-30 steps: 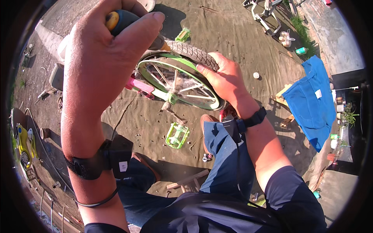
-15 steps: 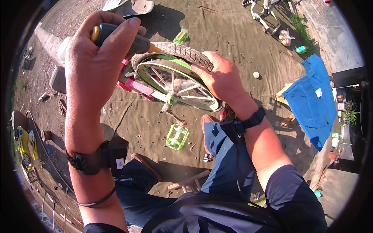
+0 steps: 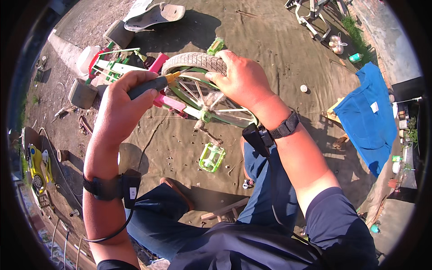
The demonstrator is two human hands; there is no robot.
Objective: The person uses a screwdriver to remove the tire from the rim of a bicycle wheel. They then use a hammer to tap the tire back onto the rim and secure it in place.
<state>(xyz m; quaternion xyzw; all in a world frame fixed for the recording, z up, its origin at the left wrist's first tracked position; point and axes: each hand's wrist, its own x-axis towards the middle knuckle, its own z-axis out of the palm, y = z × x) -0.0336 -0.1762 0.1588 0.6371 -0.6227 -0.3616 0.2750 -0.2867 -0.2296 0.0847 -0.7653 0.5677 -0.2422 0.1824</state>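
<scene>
My left hand [image 3: 122,101] is closed around the dark, yellow-collared handle of what looks like a screwdriver [image 3: 152,85]. Its yellow front end meets the wheel's edge beside the tyre; the tip itself cannot be made out. My right hand [image 3: 250,84] grips the black treaded tyre [image 3: 192,59], thumb on the near side and fingers over the tread. Pale spokes and a green rim make up the small wheel [image 3: 205,100], held in a pink and white fork [image 3: 173,104]. A crank at the hub carries a light green pedal [image 3: 212,157]; another green pedal [image 3: 216,45] shows beyond the tyre.
Left of the wheel extends the green and white frame [image 3: 117,67] of the child's cycle, with thick grey wheels [image 3: 83,93]. A curved seat [image 3: 155,17] lies at the far left. Blue cloth [image 3: 365,119] drapes over a wooden stand at right. A yellow toy car [image 3: 37,166] sits at far left.
My left hand and the screwdriver have come down and lower over the wheel's near-left edge, uncovering the frame behind. My right hand has shifted slightly left and up along the tyre.
</scene>
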